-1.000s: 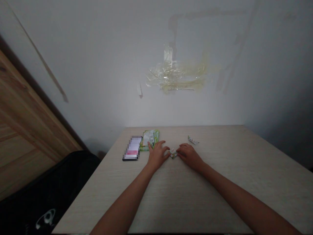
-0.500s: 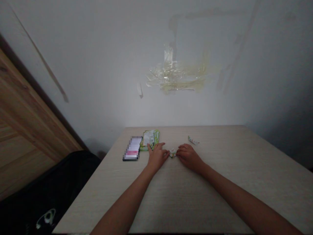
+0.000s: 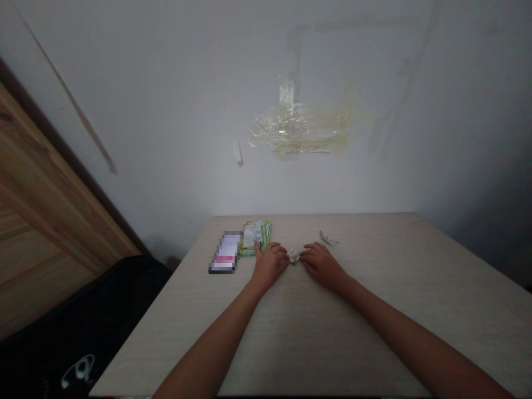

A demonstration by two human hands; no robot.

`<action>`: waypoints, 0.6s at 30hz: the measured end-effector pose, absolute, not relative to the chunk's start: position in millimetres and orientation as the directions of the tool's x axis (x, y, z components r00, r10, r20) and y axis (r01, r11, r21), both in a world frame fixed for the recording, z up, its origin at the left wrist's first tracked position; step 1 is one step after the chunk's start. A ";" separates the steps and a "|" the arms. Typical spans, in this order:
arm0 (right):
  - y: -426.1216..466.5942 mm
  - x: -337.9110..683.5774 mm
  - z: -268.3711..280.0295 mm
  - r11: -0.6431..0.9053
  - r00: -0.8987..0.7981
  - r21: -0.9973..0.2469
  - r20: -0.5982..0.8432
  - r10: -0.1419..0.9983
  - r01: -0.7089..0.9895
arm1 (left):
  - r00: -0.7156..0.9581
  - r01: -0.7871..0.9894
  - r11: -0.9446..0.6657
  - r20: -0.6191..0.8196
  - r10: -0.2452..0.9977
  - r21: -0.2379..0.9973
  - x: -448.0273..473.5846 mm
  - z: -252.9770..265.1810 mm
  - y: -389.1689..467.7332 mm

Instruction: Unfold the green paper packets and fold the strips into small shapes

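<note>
Between my hands on the table lies a small folded white-and-green wrapper (image 3: 293,256). Its exact shape is too small and partly hidden to make out. My left hand (image 3: 270,263) grips its left edge with the fingertips, thumb side low and fingers bent. From the other side, the fingertips of my right hand (image 3: 321,264) pinch its right edge. Just beyond my left hand sits a pile of green-and-white printed packets (image 3: 254,235). A torn strip of similar wrapper (image 3: 328,239) rests behind my right hand.
A phone (image 3: 225,252) with a lit, blurred screen lies left of the packets on the pale wooden table (image 3: 374,327). The wall (image 3: 174,111) with old tape (image 3: 299,130) rises behind the table. A black bag (image 3: 103,310) and a wooden panel (image 3: 37,183) stand at left.
The folded wrapper has shifted slightly away from me and turned a little. My left fingers have drawn in towards it, and the right fingers have moved slightly. Phone, packets and strip are unmoved.
</note>
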State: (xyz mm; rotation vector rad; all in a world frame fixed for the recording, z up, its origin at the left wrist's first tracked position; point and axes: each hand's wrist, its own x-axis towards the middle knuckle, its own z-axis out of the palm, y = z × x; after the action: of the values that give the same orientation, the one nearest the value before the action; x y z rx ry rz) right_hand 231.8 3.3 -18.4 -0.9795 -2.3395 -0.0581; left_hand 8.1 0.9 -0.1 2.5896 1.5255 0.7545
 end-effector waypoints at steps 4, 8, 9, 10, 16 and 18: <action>1.3 230.7 -18.1 0.726 -0.548 -0.166 0.551 0.629 0.667 | 0.439 0.798 -0.544 0.368 0.820 0.259 4.9 1.0 -1.9; 0.0 229.5 -16.0 0.727 -0.553 -0.176 0.540 0.635 0.663 | 0.447 0.811 -0.533 0.333 0.830 0.241 1.5 3.5 -4.7; -0.2 229.1 -15.4 0.724 -0.548 -0.182 0.539 0.639 0.665 | 0.442 0.820 -0.522 0.320 0.838 0.235 1.2 4.3 -5.4; -0.4 228.6 -15.1 0.722 -0.544 -0.187 0.540 0.642 0.667 | 0.436 0.829 -0.511 0.308 0.846 0.227 1.2 5.0 -6.0; -1.9 224.4 -16.8 0.722 -0.553 -0.146 0.546 0.629 0.677 | 0.467 0.837 -0.523 0.287 0.836 0.160 1.8 7.5 -10.4; -3.0 223.7 -16.5 0.722 -0.569 -0.123 0.534 0.626 0.680 | 0.488 0.828 -0.540 0.280 0.827 0.150 0.4 7.5 -11.1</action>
State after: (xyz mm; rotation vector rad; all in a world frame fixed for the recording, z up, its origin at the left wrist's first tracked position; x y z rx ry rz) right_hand 223.7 -3.0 -16.5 -0.9896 -2.3690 -0.1294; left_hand 0.4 -11.1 7.5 2.7140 1.5090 0.5068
